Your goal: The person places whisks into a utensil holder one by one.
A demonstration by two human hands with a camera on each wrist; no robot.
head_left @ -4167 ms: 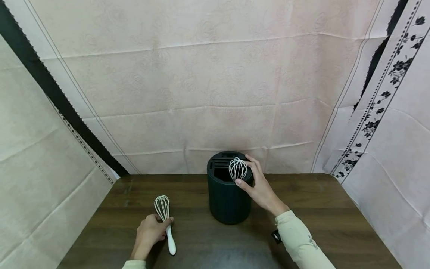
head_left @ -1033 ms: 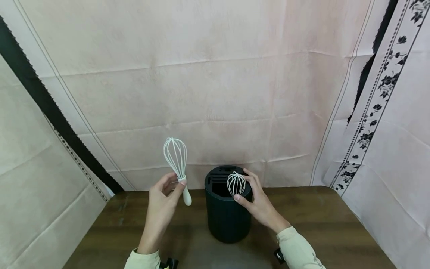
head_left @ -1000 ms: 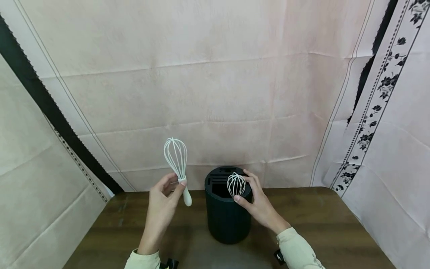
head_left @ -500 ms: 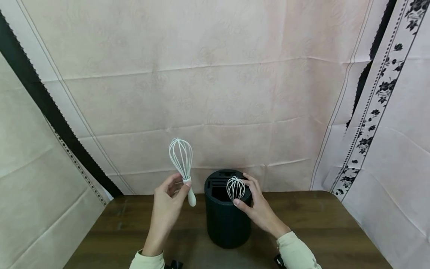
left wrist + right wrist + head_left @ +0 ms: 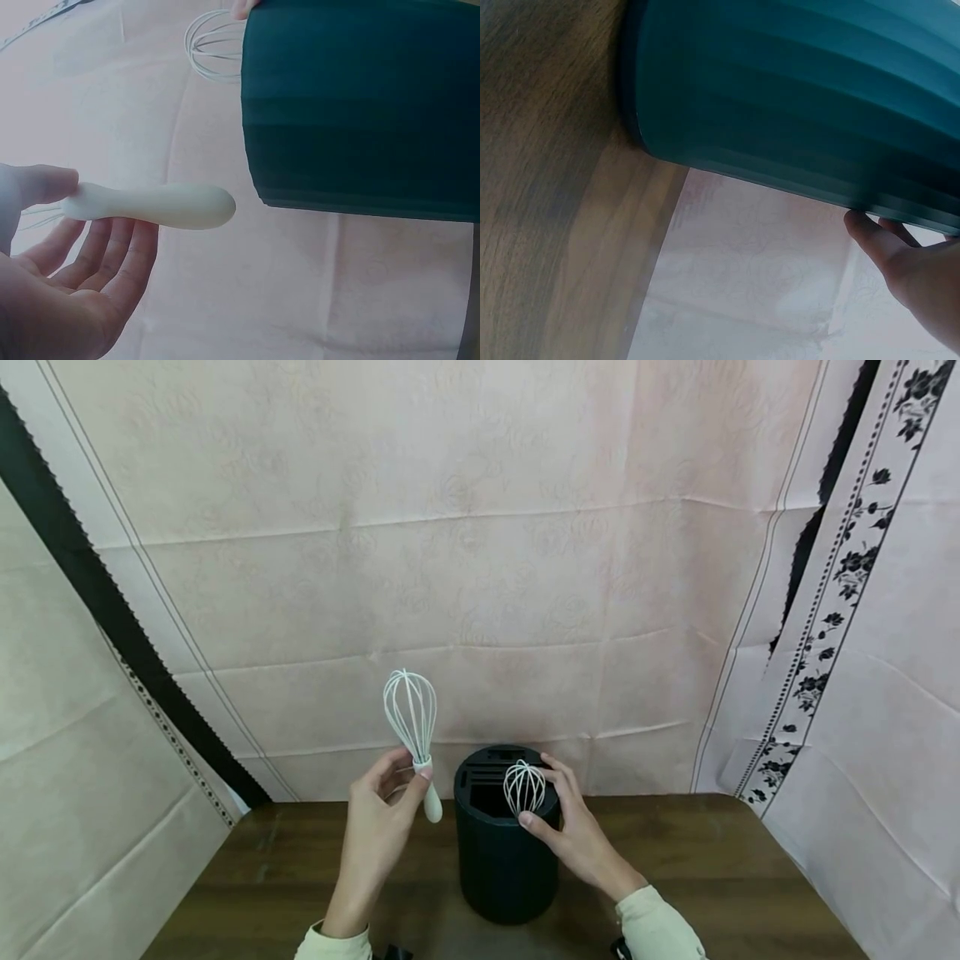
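Observation:
My left hand (image 5: 378,822) pinches a white whisk (image 5: 410,714) at the neck, between thumb and fingers. The wire head points up and the handle hangs down, left of the dark green utensil holder (image 5: 504,877). In the left wrist view, the bare handle end (image 5: 195,206) sticks out past my fingers, apart from the holder's wall. My right hand (image 5: 577,843) grips the holder's top rim on its right side, thumb in front and fingers behind. A second, smaller-looking whisk (image 5: 524,787) stands in the holder's large opening with its wires above the rim; its handle is hidden inside.
The holder stands upright on a brown wooden table (image 5: 285,877), near the back edge. Behind the table hangs a pale cloth (image 5: 450,577). More cloth flanks both sides, and a dark strip (image 5: 127,610) runs down at the left. The holder's lid has narrow slots (image 5: 487,768).
My left hand has lifted the whisk from low over the table and carried it up and right, closer to the holder. My right hand keeps its grip on the holder.

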